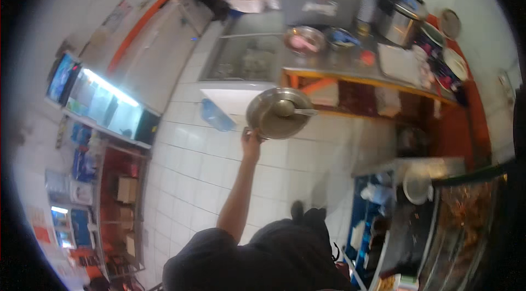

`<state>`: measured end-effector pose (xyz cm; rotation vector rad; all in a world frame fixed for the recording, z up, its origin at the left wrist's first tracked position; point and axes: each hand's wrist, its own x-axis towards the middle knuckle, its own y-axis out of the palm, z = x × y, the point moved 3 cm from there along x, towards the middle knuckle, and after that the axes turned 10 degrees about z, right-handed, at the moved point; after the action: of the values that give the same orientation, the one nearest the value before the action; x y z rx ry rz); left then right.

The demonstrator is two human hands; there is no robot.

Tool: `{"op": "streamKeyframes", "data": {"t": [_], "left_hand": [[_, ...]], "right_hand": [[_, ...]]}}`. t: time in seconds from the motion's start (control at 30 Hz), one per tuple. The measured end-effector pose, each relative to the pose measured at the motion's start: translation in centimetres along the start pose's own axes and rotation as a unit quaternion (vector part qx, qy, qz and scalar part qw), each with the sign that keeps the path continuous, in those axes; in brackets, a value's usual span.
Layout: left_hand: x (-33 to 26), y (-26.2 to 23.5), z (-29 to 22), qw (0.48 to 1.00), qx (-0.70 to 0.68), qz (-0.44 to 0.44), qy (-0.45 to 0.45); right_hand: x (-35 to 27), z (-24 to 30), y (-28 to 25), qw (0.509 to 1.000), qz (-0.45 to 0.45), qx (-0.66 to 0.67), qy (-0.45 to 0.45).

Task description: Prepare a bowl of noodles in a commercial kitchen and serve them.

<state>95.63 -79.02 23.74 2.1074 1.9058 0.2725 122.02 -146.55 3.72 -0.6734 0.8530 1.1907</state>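
Note:
Out in front of me, over the tiled floor, my left hand [251,143] grips the near left rim of a round steel bowl [279,127]. Its fingers are closed on the edge. A metal ladle [285,108] rests in the bowl, its pale handle sticking out past the right rim. What lies in the bottom of the bowl is too blurred to tell. My right hand is not in the picture.
Beyond the bowl stand a glass-topped chest freezer [241,60] and a steel table [345,61] carrying a cooler box [320,9], bowls and a tall pot [399,23]. A blue plastic bag [215,115] hangs low by the freezer. A display case [463,220] flanks my right.

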Motion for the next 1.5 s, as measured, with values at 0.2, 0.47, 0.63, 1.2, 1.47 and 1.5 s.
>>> {"op": "streamKeyframes", "data": {"t": [0.2,0.47,0.63,1.2,1.47,1.5], "left_hand": [[10.4,-2.0,-3.7,0.995,-0.069,-0.057,0.036],[25.7,-6.0,-7.1,0.992,-0.046,-0.098,0.063],[35.9,-7.2,-9.6,0.989,-0.049,-0.085,0.111],[74.6,-12.1,9.2,0.943,-0.321,0.032,-0.079],[68.4,-6.9,11.4,0.540,0.763,0.356,-0.026],[77.2,-14.4,8.2,0.818,0.477,0.302,0.111]], "right_hand": [[16.9,8.9,-5.1,0.981,0.001,0.195,0.014],[37.2,33.1,-4.9,0.957,0.090,0.276,-0.028],[34.8,54.2,0.9,0.994,0.023,0.012,-0.106],[19.3,30.7,29.1,0.934,-0.007,0.348,-0.077],[9.0,32.6,43.8,0.830,-0.354,0.430,0.002],[13.5,33.6,43.7,0.817,-0.285,0.489,-0.110]]}}
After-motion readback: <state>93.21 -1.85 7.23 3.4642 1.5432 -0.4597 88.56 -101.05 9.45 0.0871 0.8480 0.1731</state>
